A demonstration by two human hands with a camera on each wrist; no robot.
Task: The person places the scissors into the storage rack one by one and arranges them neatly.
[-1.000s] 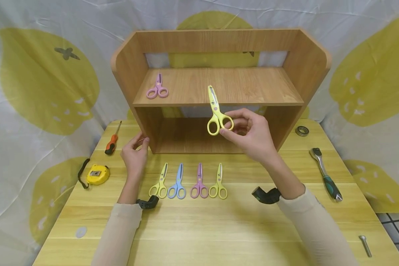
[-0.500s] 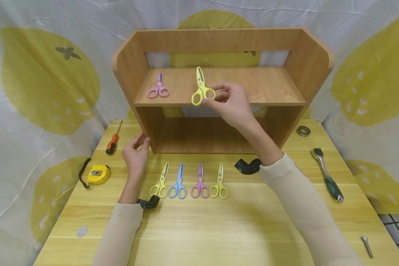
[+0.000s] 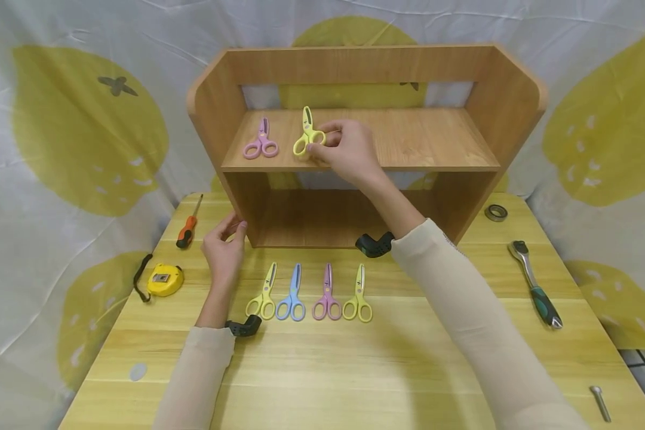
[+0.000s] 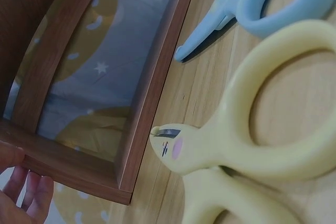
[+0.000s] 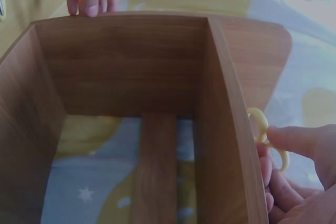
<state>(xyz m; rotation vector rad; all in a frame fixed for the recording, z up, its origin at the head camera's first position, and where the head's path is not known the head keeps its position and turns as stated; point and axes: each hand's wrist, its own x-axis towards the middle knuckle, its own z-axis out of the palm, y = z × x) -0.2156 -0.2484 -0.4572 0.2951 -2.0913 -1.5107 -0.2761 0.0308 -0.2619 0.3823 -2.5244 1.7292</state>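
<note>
My right hand (image 3: 349,149) pinches a pair of yellow scissors (image 3: 307,122) by one handle loop, blades pointing up and away, over the upper shelf board. To their left, a pair of pink scissors (image 3: 262,140) lies on that board. In the right wrist view the yellow handle loops (image 5: 258,119) show at the shelf's front edge between thumb and fingers. My left hand (image 3: 224,245) touches the outside of the left side panel of the wooden shelf (image 3: 441,143); its fingers (image 4: 39,198) lie along the panel in the left wrist view.
Before the shelf lie yellow scissors (image 3: 266,292), blue scissors (image 3: 291,292), pink scissors (image 3: 328,292) and more yellow scissors (image 3: 358,295). Left are a screwdriver (image 3: 187,230), tape measure (image 3: 165,280) and grey disc (image 3: 137,372); right, a ring (image 3: 496,212), ratchet wrench (image 3: 537,286) and bolt (image 3: 600,403).
My right hand has carried the yellow scissors left and away from me, from in front of the shelf to over the upper board beside the pink pair. The left hand stays at the side panel.
</note>
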